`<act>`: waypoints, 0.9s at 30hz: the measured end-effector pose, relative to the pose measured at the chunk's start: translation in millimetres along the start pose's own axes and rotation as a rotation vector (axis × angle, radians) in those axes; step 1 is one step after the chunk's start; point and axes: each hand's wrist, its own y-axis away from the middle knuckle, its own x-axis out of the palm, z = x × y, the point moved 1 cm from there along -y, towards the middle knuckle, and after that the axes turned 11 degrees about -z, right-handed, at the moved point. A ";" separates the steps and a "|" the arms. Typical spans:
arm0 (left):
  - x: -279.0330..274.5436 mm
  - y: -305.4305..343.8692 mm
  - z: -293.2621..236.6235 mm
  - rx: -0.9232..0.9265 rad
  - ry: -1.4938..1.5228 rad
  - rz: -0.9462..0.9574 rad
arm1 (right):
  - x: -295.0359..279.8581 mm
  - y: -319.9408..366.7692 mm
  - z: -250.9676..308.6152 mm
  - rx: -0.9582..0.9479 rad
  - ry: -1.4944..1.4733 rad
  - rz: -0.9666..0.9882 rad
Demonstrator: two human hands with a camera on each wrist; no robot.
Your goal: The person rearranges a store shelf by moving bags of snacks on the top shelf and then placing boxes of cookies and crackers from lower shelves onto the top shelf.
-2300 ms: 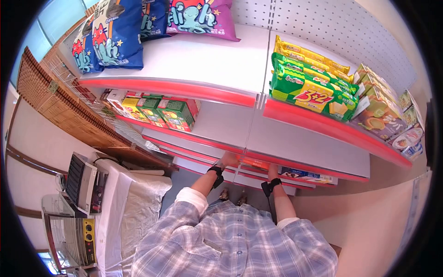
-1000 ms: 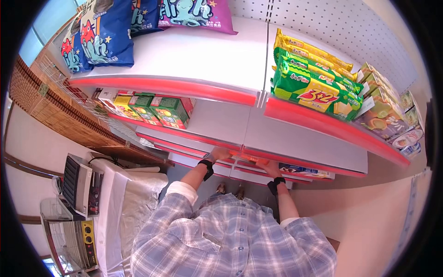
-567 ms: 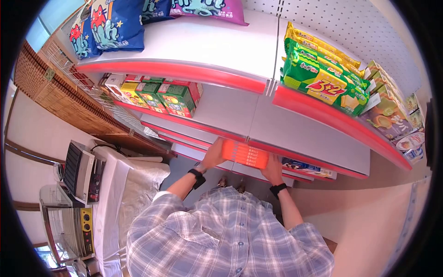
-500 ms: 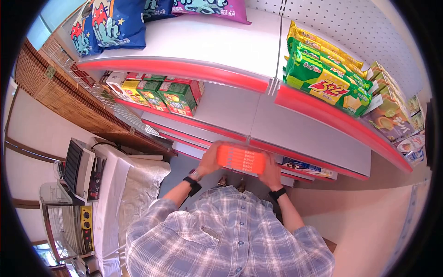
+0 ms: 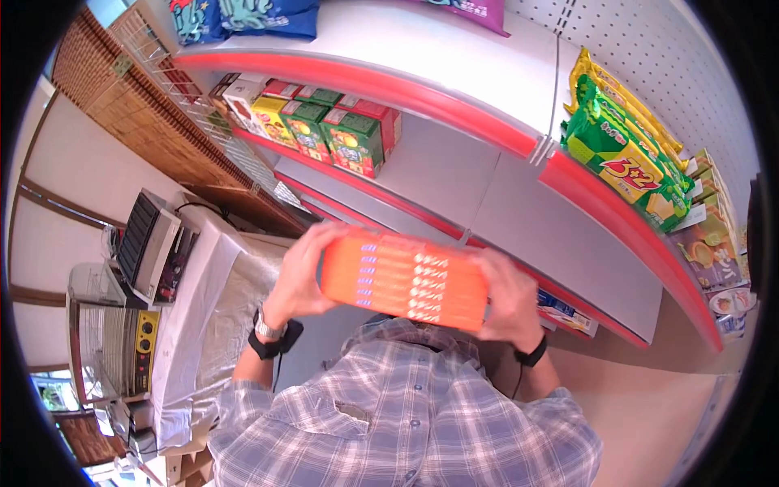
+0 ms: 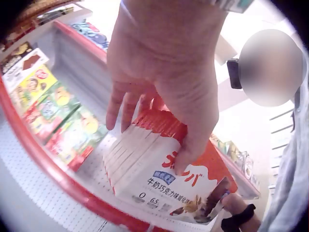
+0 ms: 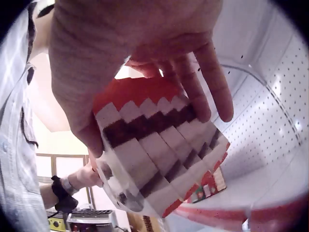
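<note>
A row of several slim orange-and-white wafer boxes (image 5: pixel 406 280) is held between my two hands in front of my chest, off the shelf. My left hand (image 5: pixel 300 280) grips the left end. In the left wrist view its thumb lies on the white printed face of the front wafer box (image 6: pixel 164 186), with the other fingers spread at the far side. At the opposite end, my right hand (image 5: pixel 511 296) holds the pack. The right wrist view shows that hand's thumb on one side and its fingers along the stepped ends of the boxes (image 7: pixel 159 140).
Red-edged shelves (image 5: pixel 365 77) stand ahead, with green and yellow cartons (image 5: pixel 349 138) at the left and green biscuit packs (image 5: pixel 625 162) at the right. Blue snack bags (image 5: pixel 268 16) sit on the upper shelf. A covered table (image 5: pixel 203 325) with appliances is at my left.
Both hands were reaching into a low shelf; they have drawn the orange wafer boxes out and lifted them up toward me. The head view has shifted, moving the shelves up and right.
</note>
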 end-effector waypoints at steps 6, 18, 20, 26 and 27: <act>19.7 -94.8 -15.9 0.238 -0.170 0.024 | -32.1 -17.9 -30.5 0.122 0.182 -0.112; 172.5 -190.6 1.5 0.143 0.338 0.219 | -94.3 33.7 -144.9 0.488 0.062 -0.145; 190.4 -186.1 5.6 0.155 0.356 0.255 | -97.9 49.8 -146.7 0.553 0.041 -0.134; 213.4 -162.9 0.7 0.124 0.454 0.333 | -96.3 80.2 -147.8 0.553 0.006 -0.137; 213.7 -159.7 -1.9 0.104 0.467 0.319 | -96.8 82.6 -148.7 0.505 0.000 -0.137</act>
